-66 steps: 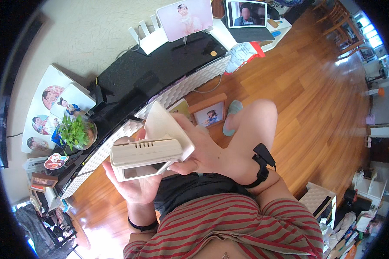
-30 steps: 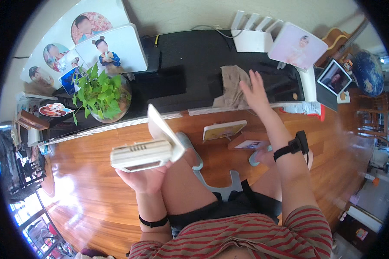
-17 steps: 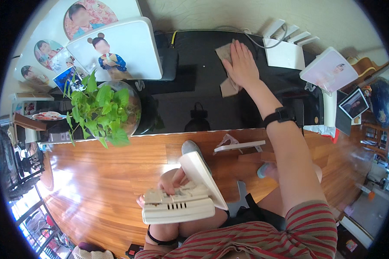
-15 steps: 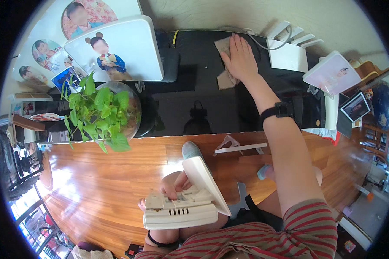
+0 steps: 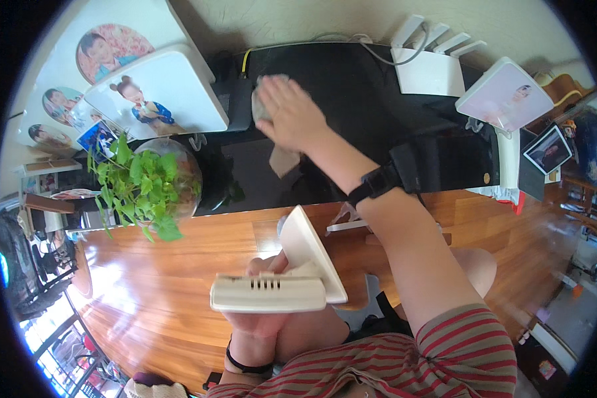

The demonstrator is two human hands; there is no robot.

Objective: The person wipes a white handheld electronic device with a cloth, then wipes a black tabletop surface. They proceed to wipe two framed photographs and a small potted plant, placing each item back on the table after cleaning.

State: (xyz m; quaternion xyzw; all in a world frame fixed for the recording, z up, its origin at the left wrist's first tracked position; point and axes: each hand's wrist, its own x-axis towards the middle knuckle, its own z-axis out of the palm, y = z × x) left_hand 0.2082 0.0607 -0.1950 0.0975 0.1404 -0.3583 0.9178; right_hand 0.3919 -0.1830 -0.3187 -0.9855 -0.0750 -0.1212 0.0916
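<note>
My right hand [image 5: 292,116] lies flat with fingers stretched out over a grey-beige cloth [image 5: 284,161], pressing it on the glossy black tabletop [image 5: 358,126]. One corner of the cloth sticks out below the palm. Over my lap, my left hand [image 5: 257,324] grips a cream-white plastic device [image 5: 268,296] with a slotted side and a slanting flat panel [image 5: 311,255]. The device hides most of the left fingers, and its kind is not clear.
A leafy plant in a round glass bowl [image 5: 179,176] and a standing photo panel [image 5: 199,99] are left of the right hand. At the back right stands a white router [image 5: 431,71] with a grey cable, near another photo panel [image 5: 507,96]. White brackets [image 5: 343,222] are below the table edge.
My right hand and the cloth have swept left across the tabletop, away from the router side toward the photo panel. The device in my left hand has risen and tilted slightly.
</note>
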